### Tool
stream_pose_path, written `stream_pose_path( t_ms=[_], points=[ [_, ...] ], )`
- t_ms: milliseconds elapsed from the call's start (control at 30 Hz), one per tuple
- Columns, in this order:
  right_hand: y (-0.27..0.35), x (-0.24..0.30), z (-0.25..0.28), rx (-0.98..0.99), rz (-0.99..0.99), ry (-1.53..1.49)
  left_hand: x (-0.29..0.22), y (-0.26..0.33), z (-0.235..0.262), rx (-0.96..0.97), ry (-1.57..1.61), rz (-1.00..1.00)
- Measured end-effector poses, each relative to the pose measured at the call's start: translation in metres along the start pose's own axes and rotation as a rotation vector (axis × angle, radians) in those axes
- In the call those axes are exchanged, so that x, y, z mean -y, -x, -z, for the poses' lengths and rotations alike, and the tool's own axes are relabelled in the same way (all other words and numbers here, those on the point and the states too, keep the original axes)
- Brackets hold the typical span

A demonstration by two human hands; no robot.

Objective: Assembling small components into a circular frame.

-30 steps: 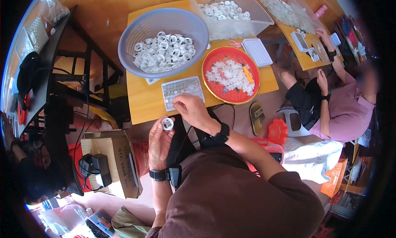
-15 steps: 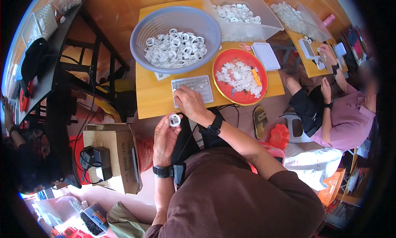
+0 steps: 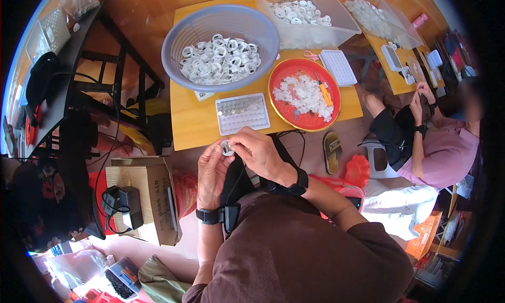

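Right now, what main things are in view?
Round part: one, white, in hands
Shallow tray: one, pale, table front
Discs: many, grey, shallow tray
Colander: one, bluish, table left
Rings: many, white, colander
Dish: one, red, table right
Clear pieces: many, whitish, dish
Tool: one, orange, dish
Second tray: one, white, table right
Bin: one, translucent, table back
Near table: one, yellow, ahead
Box: one, brown, floor left
Coworker's shirt: one, pink, right
Left hand: one, bare, holding part
Right hand: one, bare, at part
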State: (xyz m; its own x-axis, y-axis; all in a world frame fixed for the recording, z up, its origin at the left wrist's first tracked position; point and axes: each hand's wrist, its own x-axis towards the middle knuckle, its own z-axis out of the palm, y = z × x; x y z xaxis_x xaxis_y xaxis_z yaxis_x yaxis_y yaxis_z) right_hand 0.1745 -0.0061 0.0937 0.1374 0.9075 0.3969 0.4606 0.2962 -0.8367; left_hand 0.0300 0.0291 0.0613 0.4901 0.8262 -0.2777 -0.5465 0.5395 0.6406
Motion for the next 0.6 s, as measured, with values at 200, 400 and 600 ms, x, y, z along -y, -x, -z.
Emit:
stream_pose_path(
  t_ms=[200, 400, 600],
  points=[
    [0.004, -0.002, 0.004, -0.038, 0.039, 0.089, 0.002, 0.0, -0.006, -0.013, -0.045, 0.003],
    [0.006, -0.003, 0.006, -0.024, -0.003, 0.081, 0.002, 0.0, -0.008, -0.008, -0.12, -0.015],
    [0.004, -0.003, 0.012, -0.003, -0.134, -0.08, 0.0, -0.002, -0.012, 0.002, -0.153, -0.001]
  ],
)
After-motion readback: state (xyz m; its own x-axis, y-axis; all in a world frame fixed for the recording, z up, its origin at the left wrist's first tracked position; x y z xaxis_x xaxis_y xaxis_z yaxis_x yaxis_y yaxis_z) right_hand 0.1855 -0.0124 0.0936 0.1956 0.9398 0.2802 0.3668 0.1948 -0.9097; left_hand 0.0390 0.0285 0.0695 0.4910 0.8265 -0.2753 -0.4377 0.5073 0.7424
